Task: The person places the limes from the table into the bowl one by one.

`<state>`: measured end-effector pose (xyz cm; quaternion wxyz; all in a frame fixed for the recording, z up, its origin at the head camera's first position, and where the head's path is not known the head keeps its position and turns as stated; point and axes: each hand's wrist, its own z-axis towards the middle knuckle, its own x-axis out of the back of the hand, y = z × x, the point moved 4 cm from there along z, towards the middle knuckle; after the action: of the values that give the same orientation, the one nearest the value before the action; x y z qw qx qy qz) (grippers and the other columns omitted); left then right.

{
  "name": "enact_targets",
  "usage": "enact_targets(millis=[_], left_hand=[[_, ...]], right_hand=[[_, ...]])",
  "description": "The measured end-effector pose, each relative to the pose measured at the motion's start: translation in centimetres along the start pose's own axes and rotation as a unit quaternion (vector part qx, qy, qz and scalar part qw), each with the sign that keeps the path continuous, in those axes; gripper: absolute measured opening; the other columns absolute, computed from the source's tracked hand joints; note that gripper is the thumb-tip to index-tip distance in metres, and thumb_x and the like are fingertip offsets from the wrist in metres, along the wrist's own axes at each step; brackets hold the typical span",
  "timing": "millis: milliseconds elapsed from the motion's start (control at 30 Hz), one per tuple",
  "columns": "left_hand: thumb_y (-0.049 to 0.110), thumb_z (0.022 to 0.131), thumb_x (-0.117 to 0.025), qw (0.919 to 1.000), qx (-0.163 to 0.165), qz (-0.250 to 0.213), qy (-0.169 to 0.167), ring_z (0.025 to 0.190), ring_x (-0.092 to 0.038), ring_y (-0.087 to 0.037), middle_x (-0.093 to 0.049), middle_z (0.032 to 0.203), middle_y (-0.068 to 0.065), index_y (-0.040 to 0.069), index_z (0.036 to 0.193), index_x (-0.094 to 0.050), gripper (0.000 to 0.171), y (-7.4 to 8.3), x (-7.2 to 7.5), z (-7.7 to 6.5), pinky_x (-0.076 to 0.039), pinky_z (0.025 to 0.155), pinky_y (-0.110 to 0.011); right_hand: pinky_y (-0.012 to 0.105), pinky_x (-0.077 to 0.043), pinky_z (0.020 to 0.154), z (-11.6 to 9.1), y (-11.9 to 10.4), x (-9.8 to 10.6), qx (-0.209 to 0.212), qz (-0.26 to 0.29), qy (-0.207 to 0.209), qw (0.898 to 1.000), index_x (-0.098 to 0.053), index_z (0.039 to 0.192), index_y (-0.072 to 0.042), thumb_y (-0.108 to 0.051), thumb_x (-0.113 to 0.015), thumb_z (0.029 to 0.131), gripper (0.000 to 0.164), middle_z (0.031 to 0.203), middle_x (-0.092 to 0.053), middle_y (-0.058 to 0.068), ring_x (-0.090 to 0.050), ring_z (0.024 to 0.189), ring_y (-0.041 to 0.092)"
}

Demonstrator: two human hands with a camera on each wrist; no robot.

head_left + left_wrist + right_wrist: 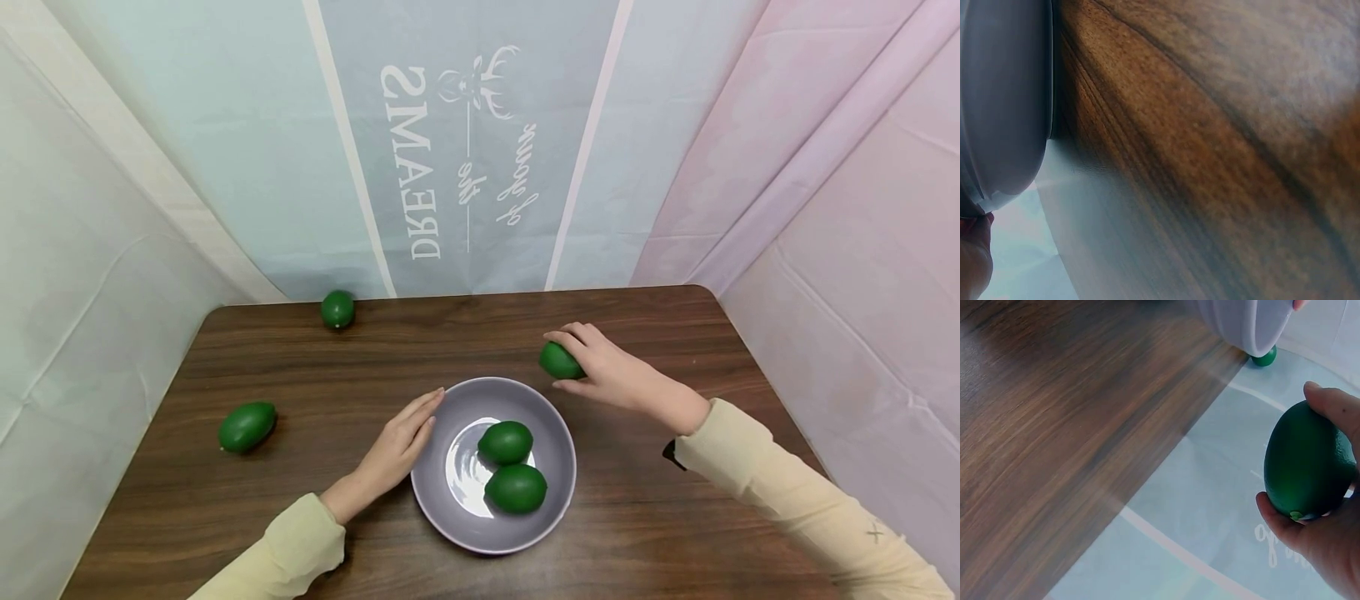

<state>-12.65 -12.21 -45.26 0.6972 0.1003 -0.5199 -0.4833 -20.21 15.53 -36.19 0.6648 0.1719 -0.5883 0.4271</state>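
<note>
A wide grey bowl (442,500) stands near the front of the table with two green limes, one lime (506,442) behind the other lime (516,488). My left hand (393,450) touches the bowl's left rim, its fingers fairly straight. In the left wrist view only a bit of that hand (974,259) shows below the bowl's wall (1004,94). Behind and right of the bowl, my right hand (607,367) grips another lime (559,360). The right wrist view has this lime (1307,462) between thumb and fingers, its stem end toward the palm side.
One lime (247,427) lies on the table's left side. Another lime (337,309) sits at the back edge, left of centre. The dark wooden table (637,517) meets a printed cloth (480,167) behind it, with pale cloth walls on both sides.
</note>
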Motion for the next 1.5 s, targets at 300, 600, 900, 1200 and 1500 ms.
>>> enact_targets(millis=[300,600,900,1200,1500], left_hand=[[0.001,0.091,-0.051,1.0,-0.002,-0.001,0.002,0.121,-0.045,-0.024,-0.048,0.133,-0.01,-0.001,0.129,-0.049,0.038,0.0,0.0,0.0,-0.038,0.1,-0.037],[0.001,0.091,-0.051,1.0,-0.004,-0.001,0.004,0.121,-0.046,-0.025,-0.049,0.132,-0.012,-0.002,0.128,-0.05,0.037,0.1,0.0,0.0,-0.038,0.1,-0.037],[0.002,0.092,-0.05,1.0,-0.002,-0.001,0.002,0.121,-0.046,-0.024,-0.048,0.133,-0.011,-0.001,0.129,-0.049,0.037,0.0,0.0,0.0,-0.038,0.1,-0.038],[0.003,0.092,-0.05,1.0,0.002,-0.002,0.0,0.122,-0.045,-0.024,-0.048,0.133,-0.01,-0.001,0.129,-0.049,0.037,0.0,0.0,0.0,-0.037,0.1,-0.037],[0.002,0.091,-0.05,1.0,-0.005,-0.001,0.003,0.121,-0.046,-0.025,-0.049,0.132,-0.011,-0.001,0.129,-0.049,0.037,-0.1,0.0,0.0,-0.037,0.101,-0.036]], right_hand=[[0.036,-0.048,0.081,0.2,-1.5,0.2,0.003,0.005,-0.016,1.0,-0.044,0.128,-0.007,-0.026,-0.073,0.077,0.062,0.115,-0.046,0.008,-0.044,0.102,0.022],[0.035,-0.048,0.081,0.3,-2.9,0.2,0.029,0.006,-0.014,0.999,-0.044,0.128,-0.007,-0.026,-0.073,0.077,0.061,0.117,-0.045,0.008,-0.044,0.103,0.021],[0.031,-0.049,0.079,0.5,-3.9,0.2,0.046,0.01,-0.022,0.999,-0.045,0.128,-0.008,-0.027,-0.073,0.078,0.061,0.118,-0.045,0.006,-0.044,0.101,0.018],[0.028,-0.048,0.08,0.7,-5.2,-0.1,0.073,0.015,-0.024,0.997,-0.046,0.127,-0.007,-0.028,-0.074,0.077,0.061,0.116,-0.045,0.005,-0.043,0.101,0.016],[0.027,-0.047,0.082,0.9,-6.6,-0.3,0.101,0.002,-0.03,0.994,-0.045,0.127,-0.008,-0.028,-0.074,0.076,0.061,0.117,-0.046,0.004,-0.043,0.102,0.016]])
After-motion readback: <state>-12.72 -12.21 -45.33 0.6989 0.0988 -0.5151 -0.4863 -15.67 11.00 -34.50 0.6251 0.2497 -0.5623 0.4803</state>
